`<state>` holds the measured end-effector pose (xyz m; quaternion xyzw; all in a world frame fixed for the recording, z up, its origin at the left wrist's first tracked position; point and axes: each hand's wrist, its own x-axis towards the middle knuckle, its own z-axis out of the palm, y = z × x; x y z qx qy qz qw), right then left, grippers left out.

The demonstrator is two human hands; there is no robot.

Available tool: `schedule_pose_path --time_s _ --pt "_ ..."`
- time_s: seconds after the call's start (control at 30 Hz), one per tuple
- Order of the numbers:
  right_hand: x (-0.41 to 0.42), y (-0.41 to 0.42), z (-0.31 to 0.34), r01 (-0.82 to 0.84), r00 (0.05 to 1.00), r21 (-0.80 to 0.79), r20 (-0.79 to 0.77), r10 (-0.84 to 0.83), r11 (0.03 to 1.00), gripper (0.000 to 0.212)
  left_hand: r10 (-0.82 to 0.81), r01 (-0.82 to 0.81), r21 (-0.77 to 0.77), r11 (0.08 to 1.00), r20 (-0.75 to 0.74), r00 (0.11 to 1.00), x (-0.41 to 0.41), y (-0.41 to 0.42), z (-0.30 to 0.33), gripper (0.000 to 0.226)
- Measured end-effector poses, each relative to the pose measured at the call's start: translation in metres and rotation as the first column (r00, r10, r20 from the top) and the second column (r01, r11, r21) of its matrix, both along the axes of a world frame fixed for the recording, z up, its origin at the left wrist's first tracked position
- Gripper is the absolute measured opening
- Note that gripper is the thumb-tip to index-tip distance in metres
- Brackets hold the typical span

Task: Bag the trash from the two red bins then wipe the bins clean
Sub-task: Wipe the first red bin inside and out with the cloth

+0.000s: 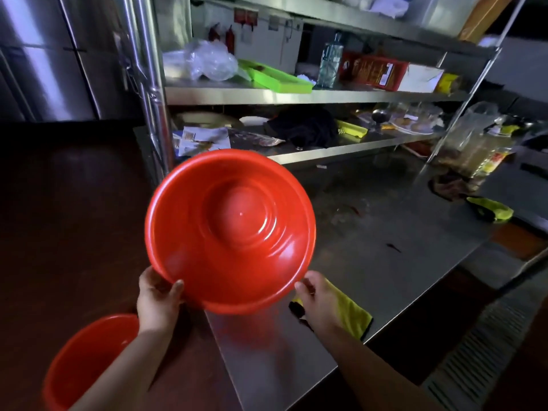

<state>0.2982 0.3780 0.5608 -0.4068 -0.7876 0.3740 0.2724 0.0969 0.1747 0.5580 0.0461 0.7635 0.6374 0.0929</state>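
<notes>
Steel table [385, 232] ran along a dim kitchen, smeared and spotted with dark scraps; steel rack [154, 93] stood on its back edge, steel cabinet doors [44, 54] further left, floor grate [489, 351] to the right. Rack shelves were cluttered: clear bags [204, 59], green tray [275, 77], water bottle [330, 65], red crate [373, 71] up top; papers [201, 137], black cloth [305, 127] below. Filled plastic bag [471, 143] sat on the table's far right, a yellow rag [492, 209] near it. Nothing blocked the bin [231, 229]. It was held up over the table's near-left corner, tilted, inside facing me, red, glossy, empty, ribbed base. Left hand [157, 301] gripped the lower-left rim, thumb inside. Right hand [317, 295] touched the lower-right rim with curled fingers, over a yellow cloth [354, 317] at the table edge. Second bin [89, 360] sat low left, off the table.
</notes>
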Motion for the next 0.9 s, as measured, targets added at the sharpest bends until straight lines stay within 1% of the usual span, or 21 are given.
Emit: schedule_pose_path --time_s 0.07,0.1,0.13,0.17,0.2,0.23,0.27,0.33,0.37,0.43,0.47,0.53,0.57,0.63,0.67,0.73,0.8,0.83,0.9 --pt "0.015 0.025 -0.019 -0.032 0.993 0.029 0.112 0.028 0.999 0.016 0.037 -0.037 0.012 0.999 0.008 0.999 0.000 0.011 -0.007 0.054" --pt "0.022 0.038 -0.030 -0.064 0.972 0.034 0.228 0.054 0.997 0.020 0.052 -0.052 0.012 0.999 0.006 0.999 0.001 0.016 -0.011 0.053" --pt "0.029 0.050 -0.042 -0.121 0.916 0.044 0.389 0.095 0.992 0.026 0.066 -0.066 0.009 0.998 0.003 0.998 0.001 0.020 -0.014 0.052" --pt "0.034 0.060 -0.054 -0.180 0.825 0.034 0.550 0.131 0.983 0.035 0.074 -0.074 0.006 0.997 0.003 0.997 0.000 0.025 -0.016 0.051" --pt "0.038 0.068 -0.065 -0.233 0.725 0.035 0.672 0.150 0.972 0.044 0.080 -0.080 0.006 0.997 0.005 0.997 0.000 0.030 -0.019 0.051" --pt "0.040 0.074 -0.075 -0.271 0.641 0.036 0.752 0.153 0.962 0.052 0.086 -0.086 0.006 0.996 0.006 0.996 -0.001 0.034 -0.022 0.051" --pt "0.040 0.078 -0.083 -0.297 0.589 0.055 0.796 0.138 0.953 0.058 0.092 -0.092 0.003 0.996 0.002 0.996 -0.002 0.038 -0.025 0.052" --pt "0.036 0.081 -0.094 -0.325 0.564 0.115 0.821 0.095 0.939 0.063 0.105 -0.105 -0.020 0.994 -0.023 0.994 -0.002 0.043 -0.029 0.052" --pt "0.033 0.081 -0.097 -0.336 0.569 0.155 0.819 0.070 0.929 0.062 0.111 -0.112 -0.034 0.993 -0.042 0.993 -0.002 0.045 -0.031 0.051" --pt "0.029 0.087 -0.102 -0.351 0.592 0.224 0.806 0.030 0.909 0.047 0.122 -0.128 -0.063 0.990 -0.088 0.989 -0.002 0.047 -0.035 0.051" --pt "0.027 0.090 -0.103 -0.367 0.592 0.247 0.805 0.020 0.897 0.038 0.124 -0.132 -0.075 0.988 -0.107 0.987 -0.001 0.047 -0.036 0.052" --pt "0.025 0.097 -0.104 -0.368 0.617 0.259 0.786 0.027 0.893 0.031 0.116 -0.125 -0.084 0.989 -0.109 0.987 0.002 0.047 -0.036 0.054" --pt "0.026 0.100 -0.102 -0.324 0.658 0.245 0.752 0.031 0.914 0.030 0.112 -0.120 -0.081 0.989 -0.100 0.989 0.002 0.046 -0.036 0.056" --pt "0.028 0.099 -0.094 -0.179 0.776 0.208 0.631 0.008 0.962 0.027 0.107 -0.113 -0.072 0.991 -0.087 0.990 0.002 0.045 -0.036 0.057" --pt "0.031 0.096 -0.088 -0.119 0.828 0.200 0.561 -0.014 0.973 0.027 0.099 -0.105 -0.064 0.992 -0.083 0.992 0.001 0.045 -0.035 0.057" --pt "0.039 0.085 -0.077 -0.015 0.898 0.195 0.433 -0.073 0.981 0.024 0.069 -0.072 -0.039 0.997 -0.074 0.995 0.000 0.044 -0.034 0.057" --pt "0.048 0.068 -0.061 0.122 0.940 0.174 0.296 -0.170 0.977 0.015 0.034 -0.036 -0.022 0.999 -0.068 0.997 0.000 0.042 -0.031 0.057" --pt "0.053 0.058 -0.054 0.174 0.953 0.167 0.220 -0.209 0.970 0.016 0.021 -0.022 -0.020 1.000 -0.064 0.998 0.000 0.041 -0.031 0.057" --pt "0.061 0.038 -0.037 0.269 0.953 0.166 0.097 -0.287 0.949 0.030 -0.002 0.001 -0.011 1.000 -0.052 0.999 0.002 0.039 -0.031 0.059"
